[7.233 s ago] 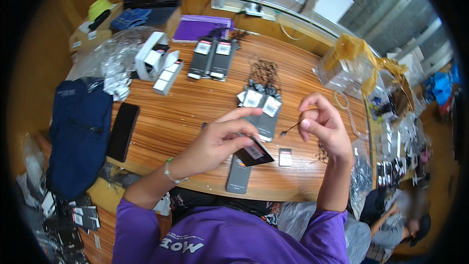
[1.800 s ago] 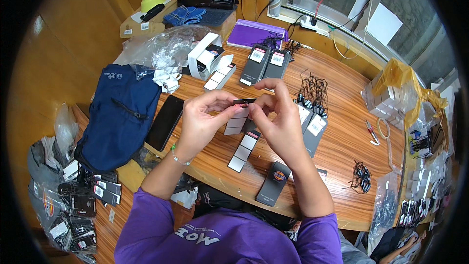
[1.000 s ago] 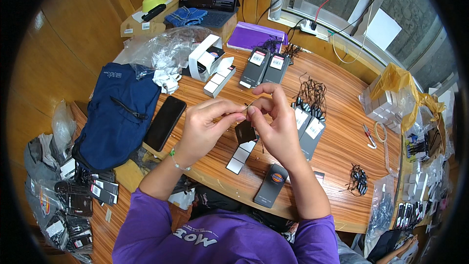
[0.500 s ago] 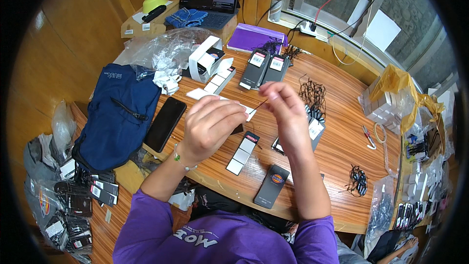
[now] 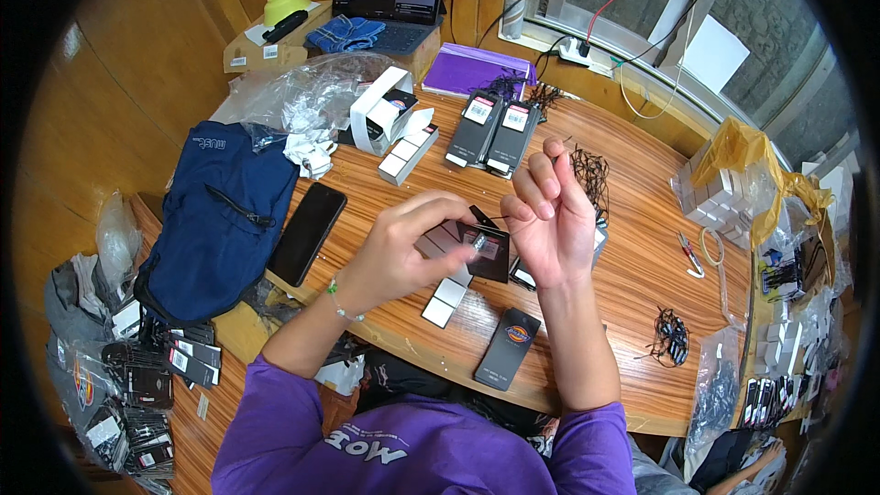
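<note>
My left hand (image 5: 412,243) is closed on a dark hang tag (image 5: 492,257), with a pale, shiny patch showing by the thumb. A thin black string (image 5: 498,217) runs from the tag toward my right hand (image 5: 555,211). The right hand is raised with its palm turned toward me, its fingers curled and apparently pinching the string. Under the left hand lies a strip of white labels (image 5: 446,301) on the table. Closer to me is a black tag with an oval logo (image 5: 509,348). Behind the right hand, another tag stack (image 5: 600,240) is partly hidden.
Two stacks of black tags (image 5: 495,133) stand at the back, near black strings (image 5: 591,174). A phone (image 5: 307,234) and a blue bag (image 5: 215,220) lie left. Right are small snips (image 5: 690,257), a string bundle (image 5: 672,339) and white boxes (image 5: 715,202).
The tag in my left hand has come down and now shows its dark face instead of a white one. My right hand has turned palm toward me and its fingers have curled.
</note>
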Demonstrator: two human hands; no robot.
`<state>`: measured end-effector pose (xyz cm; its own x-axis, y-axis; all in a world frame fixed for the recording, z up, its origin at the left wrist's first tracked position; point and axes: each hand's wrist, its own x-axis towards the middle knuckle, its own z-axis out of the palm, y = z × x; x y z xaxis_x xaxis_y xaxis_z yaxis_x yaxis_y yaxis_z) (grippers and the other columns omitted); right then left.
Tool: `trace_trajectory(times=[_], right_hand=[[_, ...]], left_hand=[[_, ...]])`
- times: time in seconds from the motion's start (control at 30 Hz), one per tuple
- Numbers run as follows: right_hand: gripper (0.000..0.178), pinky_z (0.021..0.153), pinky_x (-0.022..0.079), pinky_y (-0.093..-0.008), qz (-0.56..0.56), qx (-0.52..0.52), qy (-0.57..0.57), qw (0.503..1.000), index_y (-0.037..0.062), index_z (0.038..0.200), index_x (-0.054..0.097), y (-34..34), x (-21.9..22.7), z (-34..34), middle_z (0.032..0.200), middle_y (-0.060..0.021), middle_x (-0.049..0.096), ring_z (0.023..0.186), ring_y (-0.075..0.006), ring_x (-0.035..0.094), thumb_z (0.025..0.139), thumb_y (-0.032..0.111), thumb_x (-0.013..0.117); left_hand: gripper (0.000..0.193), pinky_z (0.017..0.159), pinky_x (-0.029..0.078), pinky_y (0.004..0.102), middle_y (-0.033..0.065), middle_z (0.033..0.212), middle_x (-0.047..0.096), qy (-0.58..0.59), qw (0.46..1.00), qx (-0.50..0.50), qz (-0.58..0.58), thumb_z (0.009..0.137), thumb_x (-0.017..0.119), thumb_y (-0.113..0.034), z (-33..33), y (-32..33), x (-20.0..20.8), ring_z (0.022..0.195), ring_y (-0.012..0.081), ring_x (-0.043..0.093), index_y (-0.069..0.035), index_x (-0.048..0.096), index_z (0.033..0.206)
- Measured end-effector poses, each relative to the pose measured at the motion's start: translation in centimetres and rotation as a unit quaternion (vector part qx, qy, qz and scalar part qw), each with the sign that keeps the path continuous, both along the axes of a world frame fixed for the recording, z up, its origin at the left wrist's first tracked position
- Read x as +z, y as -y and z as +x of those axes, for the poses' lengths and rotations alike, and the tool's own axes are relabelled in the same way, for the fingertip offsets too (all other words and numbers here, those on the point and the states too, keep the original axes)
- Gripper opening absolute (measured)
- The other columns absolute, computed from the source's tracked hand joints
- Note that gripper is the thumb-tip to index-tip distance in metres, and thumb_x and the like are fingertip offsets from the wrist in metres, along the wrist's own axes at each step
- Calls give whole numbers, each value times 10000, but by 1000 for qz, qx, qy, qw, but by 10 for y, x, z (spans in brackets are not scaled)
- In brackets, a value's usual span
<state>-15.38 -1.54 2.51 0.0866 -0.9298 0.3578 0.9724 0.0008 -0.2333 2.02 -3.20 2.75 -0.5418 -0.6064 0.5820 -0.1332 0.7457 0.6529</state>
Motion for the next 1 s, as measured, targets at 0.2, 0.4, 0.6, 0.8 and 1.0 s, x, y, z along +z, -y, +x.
trace_trajectory(times=[0.2, 0.4, 0.6, 0.8, 1.0], right_hand=[[115, 632, 416, -281, 40, -6, 24, 999, 100, 987, 456, -4, 6, 6, 742, -20, 471, 623, -118, 436, 926, 192, 426], [112, 697, 422, -237, 3, -148, -273, 951, 15, 963, 513, -8, 11, -2, 747, -40, 534, 704, -103, 498, 891, 95, 484], [147, 703, 410, -216, -55, -259, -523, 810, -7, 1001, 479, -17, 20, 11, 802, -36, 517, 748, -91, 503, 860, 29, 498], [169, 783, 385, -336, -131, -338, -651, 667, 27, 932, 512, -18, 14, 15, 849, -95, 568, 826, -240, 542, 781, 31, 589], [183, 789, 353, -331, -199, -362, -682, 604, 50, 923, 490, -16, 13, 18, 787, -84, 575, 765, -234, 560, 769, 10, 581]], left_hand=[[219, 668, 497, 292, 102, 899, 582, 16, 999, 42, -28, 694, 713, -108, -5, -4, -9, 781, 210, 602, -2, 598, 848], [201, 692, 467, 320, 93, 837, 572, -11, 993, 61, -99, 685, 708, -126, -1, 1, -1, 794, 236, 575, -10, 609, 816], [200, 657, 402, 332, 101, 765, 542, -26, 991, 76, -103, 763, 642, -181, 9, 6, 1, 736, 256, 510, 2, 563, 765], [284, 641, 384, 318, 98, 717, 499, -48, 993, 80, -67, 856, 537, -240, 11, 9, 0, 688, 245, 470, 16, 524, 735], [317, 642, 375, 289, 84, 697, 477, -93, 992, 45, 65, 883, 509, -251, 11, 8, -6, 684, 198, 460, 20, 507, 718]])
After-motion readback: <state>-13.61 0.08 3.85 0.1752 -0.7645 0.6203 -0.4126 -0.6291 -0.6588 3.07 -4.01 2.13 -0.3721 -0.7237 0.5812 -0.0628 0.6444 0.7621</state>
